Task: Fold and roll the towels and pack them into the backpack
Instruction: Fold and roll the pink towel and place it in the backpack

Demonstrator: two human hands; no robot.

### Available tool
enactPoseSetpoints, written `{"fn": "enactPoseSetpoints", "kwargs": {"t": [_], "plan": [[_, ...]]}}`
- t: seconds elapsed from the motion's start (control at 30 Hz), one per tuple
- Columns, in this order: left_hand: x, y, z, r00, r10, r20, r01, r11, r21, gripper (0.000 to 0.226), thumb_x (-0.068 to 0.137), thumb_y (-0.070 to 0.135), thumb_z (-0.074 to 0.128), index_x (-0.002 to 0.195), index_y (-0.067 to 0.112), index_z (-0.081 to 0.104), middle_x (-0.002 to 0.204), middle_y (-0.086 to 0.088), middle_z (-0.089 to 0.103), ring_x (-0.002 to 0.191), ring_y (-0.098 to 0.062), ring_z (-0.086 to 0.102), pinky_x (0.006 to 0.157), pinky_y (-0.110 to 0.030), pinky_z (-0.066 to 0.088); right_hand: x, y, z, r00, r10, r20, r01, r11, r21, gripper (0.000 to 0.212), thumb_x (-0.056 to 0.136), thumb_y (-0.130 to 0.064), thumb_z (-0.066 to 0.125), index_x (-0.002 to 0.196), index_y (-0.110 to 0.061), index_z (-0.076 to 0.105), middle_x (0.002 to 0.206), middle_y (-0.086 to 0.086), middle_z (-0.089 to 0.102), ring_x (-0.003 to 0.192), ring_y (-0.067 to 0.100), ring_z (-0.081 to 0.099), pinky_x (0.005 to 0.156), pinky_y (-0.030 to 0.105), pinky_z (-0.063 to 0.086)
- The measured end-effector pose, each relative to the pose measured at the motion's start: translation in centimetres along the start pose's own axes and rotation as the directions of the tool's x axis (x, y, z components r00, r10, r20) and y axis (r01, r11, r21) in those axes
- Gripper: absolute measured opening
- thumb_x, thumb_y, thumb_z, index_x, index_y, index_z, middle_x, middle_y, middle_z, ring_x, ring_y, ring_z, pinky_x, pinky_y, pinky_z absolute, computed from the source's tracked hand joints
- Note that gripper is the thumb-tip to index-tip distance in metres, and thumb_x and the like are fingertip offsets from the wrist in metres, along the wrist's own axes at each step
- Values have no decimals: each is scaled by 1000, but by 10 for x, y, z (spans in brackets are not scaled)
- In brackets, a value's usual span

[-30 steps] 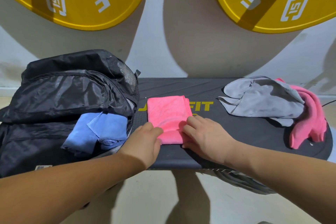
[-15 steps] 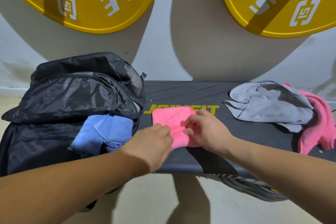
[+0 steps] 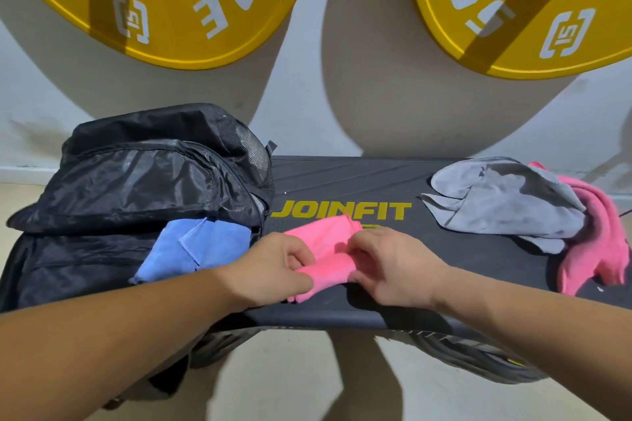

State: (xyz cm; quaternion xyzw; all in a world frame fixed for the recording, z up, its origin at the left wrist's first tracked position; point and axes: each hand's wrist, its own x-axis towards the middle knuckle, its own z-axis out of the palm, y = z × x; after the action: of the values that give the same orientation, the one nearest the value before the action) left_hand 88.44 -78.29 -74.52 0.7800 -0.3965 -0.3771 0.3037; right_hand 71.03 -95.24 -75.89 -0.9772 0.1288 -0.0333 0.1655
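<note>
A folded pink towel [image 3: 326, 249] lies on the black step platform [image 3: 444, 260], its near end curled into a roll. My left hand [image 3: 273, 267] pinches the roll's left end and my right hand [image 3: 390, 267] pinches its right end. To the left the black backpack [image 3: 136, 188] lies open, with a blue towel [image 3: 195, 249] sticking out of its mouth. At the platform's right end a crumpled grey towel [image 3: 506, 202] rests partly over another pink towel [image 3: 598, 243].
Two yellow weight plates [image 3: 178, 3] [image 3: 533, 10] lean on the white wall behind the platform. The platform's near edge [image 3: 342, 319] runs just under my wrists, with pale floor [image 3: 290, 386] below.
The pink towel lay flat under both hands; its near end is now rolled up away from me and the flat part has grown shorter. The view has shifted slightly.
</note>
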Motion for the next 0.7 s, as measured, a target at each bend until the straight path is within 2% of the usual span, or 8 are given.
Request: {"fn": "enactPoseSetpoints", "kwargs": {"t": [0.07, 0.13, 0.23, 0.33, 0.43, 0.5, 0.57, 0.7], "plan": [[0, 0, 0, 996, -87, 23, 89, 985, -150, 19, 72, -3, 62, 84, 5, 75, 64, -19, 70, 51, -19, 62, 56, -30, 54, 5, -3, -6, 968, 206, 146, -235, 947, 222, 23, 84, -42, 70, 103, -31, 63, 99, -14, 68, 85, 10, 60, 79, 28, 49], [3, -4, -2, 995, -100, 5, 100, 988, -117, 18, 71, 1, 60, 78, 1, 76, 59, -13, 64, 51, -15, 53, 55, -27, 49, 14, -4, -7, 912, 317, 259, -401, 818, 412, 13, 82, -33, 75, 87, -25, 67, 81, -12, 68, 69, 6, 57, 75, 29, 51], [11, -9, -8, 985, 167, -45, -146, 942, 303, 20, 67, 20, 53, 70, 7, 67, 67, -8, 53, 64, -15, 45, 61, -34, 45, 28, -4, -7, 822, 483, 302, -565, 625, 538, 17, 82, -27, 78, 78, -15, 67, 66, -1, 64, 58, 13, 56, 54, 26, 51], [2, -5, 3, 840, 541, 37, -384, 546, 745, 21, 77, 23, 54, 90, 19, 69, 94, -2, 58, 88, -26, 57, 67, -38, 54, 39, -4, -7, 782, 567, 259, -616, 642, 457, 31, 79, -39, 82, 81, -14, 64, 65, 2, 63, 51, 17, 54, 39, 22, 39], [-5, -3, 23, 827, 537, 170, -387, 324, 863, 36, 80, 42, 66, 104, 15, 66, 102, -5, 59, 93, -28, 57, 65, -39, 54, 41, 2, -5, 855, 513, 80, -494, 757, 427, 39, 73, -48, 86, 72, -19, 61, 61, -6, 61, 52, 9, 54, 47, 22, 40], [1, -6, 22, 844, 525, 113, -331, 343, 879, 39, 74, 39, 78, 104, 18, 63, 102, -3, 59, 93, -27, 58, 63, -39, 56, 38, 4, -4, 905, 424, -42, -386, 858, 337, 42, 76, -57, 79, 71, -20, 58, 65, -8, 59, 63, 11, 55, 56, 25, 42], [10, -8, 14, 860, 506, 63, -320, 440, 839, 28, 85, 27, 70, 110, 22, 59, 110, -1, 57, 100, -27, 54, 71, -43, 56, 33, 5, -2, 946, 307, -106, -276, 932, 237, 46, 78, -71, 63, 81, -25, 62, 79, -10, 57, 78, 12, 56, 68, 30, 47], [16, -9, 3, 925, 377, -40, -286, 762, 581, 33, 83, 24, 62, 116, 26, 61, 113, 3, 65, 102, -23, 58, 88, -41, 50, 23, 13, 3, 993, 112, 32, -116, 976, 184, 56, 73, -67, 69, 116, -32, 62, 103, -12, 55, 95, 9, 54, 86, 35, 50]]}}
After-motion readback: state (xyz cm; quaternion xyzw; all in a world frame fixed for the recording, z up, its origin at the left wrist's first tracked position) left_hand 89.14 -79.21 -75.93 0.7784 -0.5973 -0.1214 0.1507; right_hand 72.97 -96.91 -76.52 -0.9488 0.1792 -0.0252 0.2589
